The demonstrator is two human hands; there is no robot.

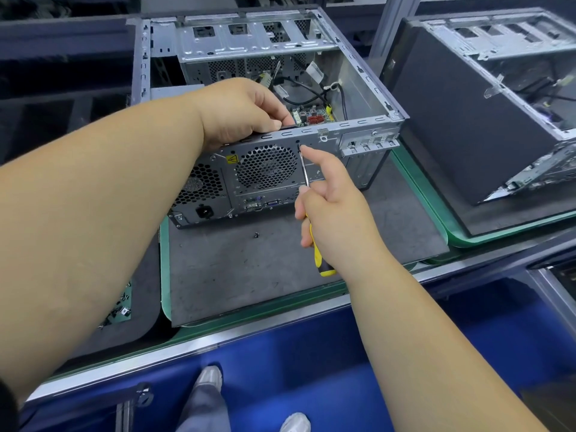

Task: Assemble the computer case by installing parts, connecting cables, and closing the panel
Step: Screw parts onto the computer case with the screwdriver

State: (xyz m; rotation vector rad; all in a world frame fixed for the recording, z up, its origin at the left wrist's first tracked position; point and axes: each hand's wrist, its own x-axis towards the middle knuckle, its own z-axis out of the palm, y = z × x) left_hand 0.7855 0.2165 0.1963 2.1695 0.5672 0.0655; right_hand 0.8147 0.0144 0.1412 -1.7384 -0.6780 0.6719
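Observation:
An open grey computer case [367, 98] lies on its side on a dark mat [249, 275], rear panel toward me, with the motherboard and cables visible inside. My left hand [240, 110] grips the top edge of the rear panel above the round fan grille [265, 166]. My right hand [333, 201] holds a yellow-and-black screwdriver [321, 257]. Its thin shaft points up to a screw hole just right of the grille, and my index finger is stretched out beside the tip.
A loose black screw [256, 235] lies on the mat in front of the case. A second open case [486, 113] stands on a green tray [417, 188] at the right. Small parts [120, 310] lie at the left. The blue bench front and my shoes are below.

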